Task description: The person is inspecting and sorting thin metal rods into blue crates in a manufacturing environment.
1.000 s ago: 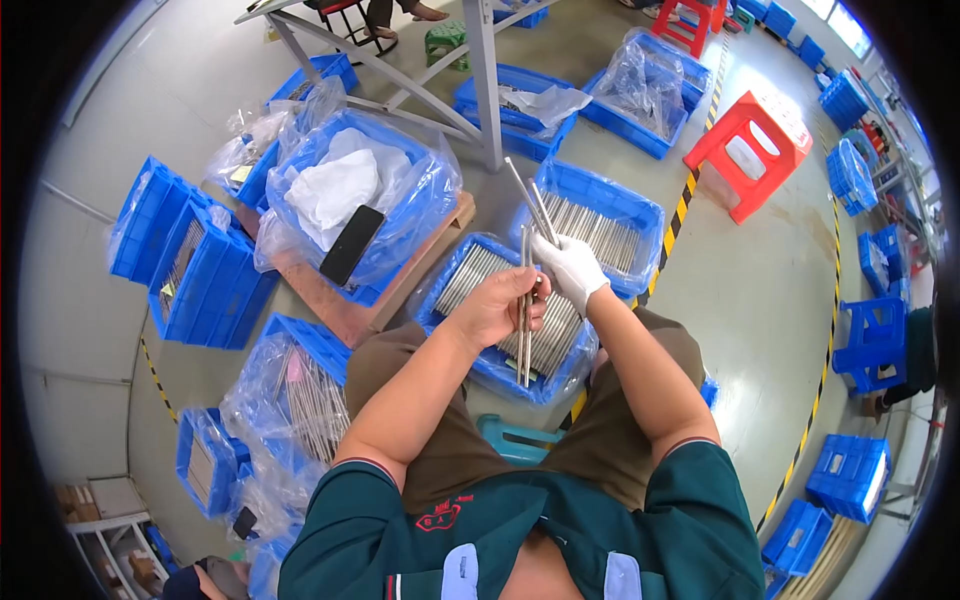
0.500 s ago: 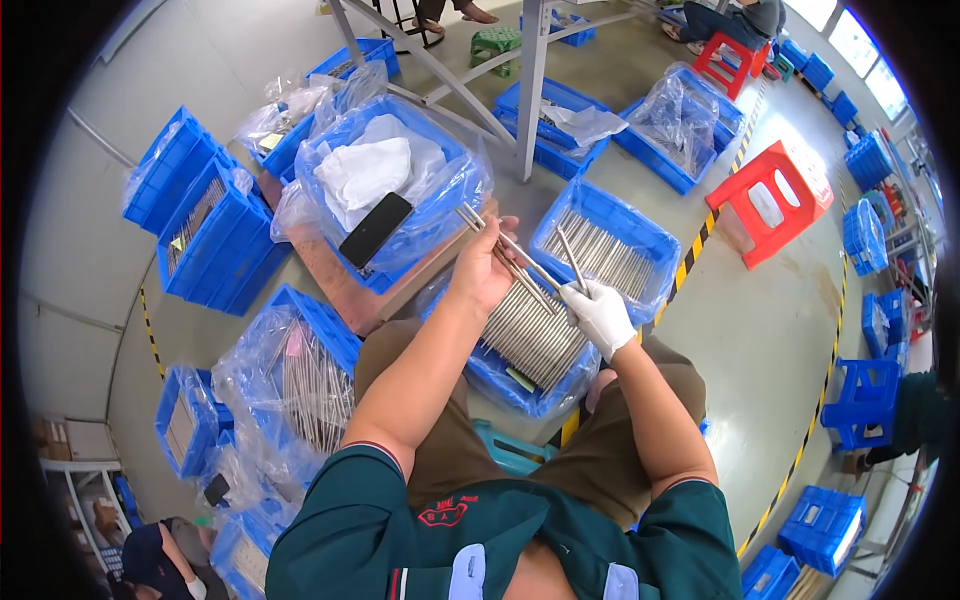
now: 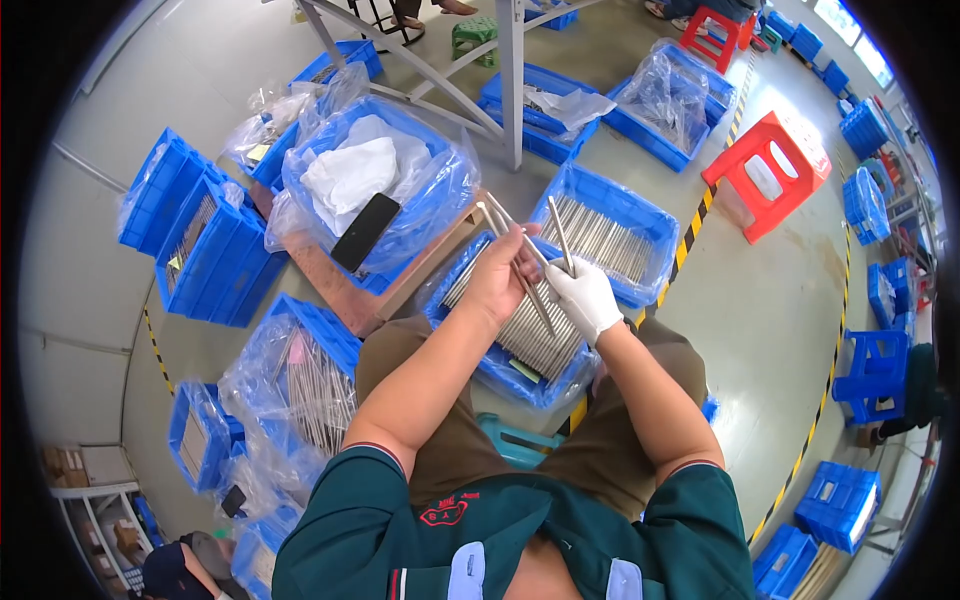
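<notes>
My bare left hand (image 3: 494, 278) is closed around a few thin metal rods (image 3: 541, 312), which slant across the palm and stick out at both ends. Close beside it, my right hand (image 3: 586, 297), in a white glove, grips a metal rod (image 3: 558, 228) that points up and away. Another rod runs between the two hands; which hand bears it I cannot tell. Beneath them, a plastic-lined blue crate (image 3: 478, 376) holds a row of similar rods (image 3: 535, 340), partly hidden by my hands. A second blue crate (image 3: 660, 225) of rods lies just beyond.
To the left, a lined blue crate (image 3: 432, 150) bears white cloth (image 3: 350, 176) and a black phone (image 3: 365, 232). More rods (image 3: 318, 390) fill a crate at lower left. A table leg (image 3: 510, 90) stands ahead, a red stool (image 3: 768, 175) to the right. Other people sit farther off.
My hands have come closer together, and the rod in my right hand stands more upright. The rods in my left hand have tilted more steeply. The whole view has shifted slightly.
</notes>
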`<control>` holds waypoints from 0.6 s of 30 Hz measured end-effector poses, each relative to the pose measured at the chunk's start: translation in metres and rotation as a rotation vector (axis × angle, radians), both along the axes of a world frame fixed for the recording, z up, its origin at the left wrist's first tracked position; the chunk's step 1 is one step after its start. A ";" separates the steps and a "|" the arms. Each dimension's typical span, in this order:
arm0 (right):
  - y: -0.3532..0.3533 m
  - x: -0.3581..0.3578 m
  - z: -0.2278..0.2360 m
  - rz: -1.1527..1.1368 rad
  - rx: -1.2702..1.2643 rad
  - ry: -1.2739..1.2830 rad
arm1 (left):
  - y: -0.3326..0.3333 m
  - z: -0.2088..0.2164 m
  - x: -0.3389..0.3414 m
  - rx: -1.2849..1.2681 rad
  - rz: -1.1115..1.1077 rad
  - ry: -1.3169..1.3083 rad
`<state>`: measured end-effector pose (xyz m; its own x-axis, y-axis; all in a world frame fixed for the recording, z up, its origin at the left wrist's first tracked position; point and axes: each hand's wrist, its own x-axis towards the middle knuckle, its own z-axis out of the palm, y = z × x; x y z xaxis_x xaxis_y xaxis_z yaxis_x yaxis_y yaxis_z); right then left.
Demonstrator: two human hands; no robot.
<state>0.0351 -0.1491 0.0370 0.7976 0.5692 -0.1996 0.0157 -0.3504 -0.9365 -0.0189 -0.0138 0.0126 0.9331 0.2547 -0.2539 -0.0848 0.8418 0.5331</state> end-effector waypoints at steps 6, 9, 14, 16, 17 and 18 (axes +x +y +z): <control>0.003 -0.004 0.002 -0.076 0.107 0.159 | -0.004 0.000 -0.004 0.014 -0.050 -0.019; 0.001 -0.004 0.001 -0.056 0.274 0.384 | -0.002 0.000 -0.005 0.044 -0.084 -0.061; 0.006 -0.002 0.001 -0.058 0.351 0.444 | -0.019 -0.002 -0.012 0.286 -0.133 0.002; 0.006 0.000 0.001 -0.092 0.329 0.424 | -0.027 0.007 -0.013 0.294 -0.097 0.019; 0.004 0.001 0.003 -0.087 0.370 0.543 | -0.028 0.008 -0.012 0.301 -0.056 0.037; 0.003 0.001 0.005 -0.077 0.410 0.664 | -0.025 0.003 -0.011 0.313 -0.070 0.029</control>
<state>0.0358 -0.1464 0.0421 0.6250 0.6487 -0.4342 -0.6029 0.0477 -0.7964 -0.0301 -0.0384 0.0158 0.9446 0.2600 -0.2003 -0.0133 0.6402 0.7681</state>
